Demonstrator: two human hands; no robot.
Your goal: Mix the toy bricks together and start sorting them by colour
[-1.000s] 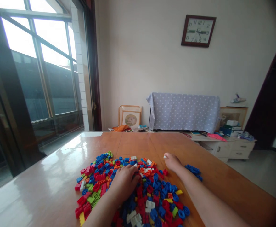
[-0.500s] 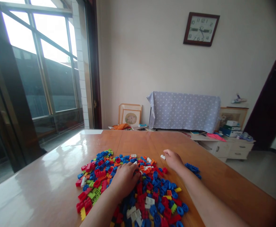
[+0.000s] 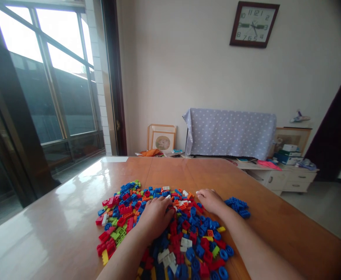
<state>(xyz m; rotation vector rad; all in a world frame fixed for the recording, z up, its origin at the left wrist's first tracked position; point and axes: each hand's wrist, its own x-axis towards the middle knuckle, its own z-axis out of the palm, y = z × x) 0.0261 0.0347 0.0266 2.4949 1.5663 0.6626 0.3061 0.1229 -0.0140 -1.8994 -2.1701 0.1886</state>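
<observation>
A spread-out pile of toy building bricks in red, blue, green, orange, yellow and white lies on the wooden table. My left hand rests over the middle of the pile, fingers curled down. A white brick shows at its fingertips; the thumb side is partly hidden. My right hand is at the pile's right edge, closed in a pinch. The white end of a small brick peeks out from its fingertips. Right of that wrist sits a separate group of blue bricks.
The glossy wooden table extends around the pile. Beyond its far edge are a cloth-covered object, a framed picture and a low white cabinet. Large windows stand on the left.
My right hand has drawn slightly left and turned, so less of its white brick shows. My left hand stays over the pile. The whole view has tilted down a little.
</observation>
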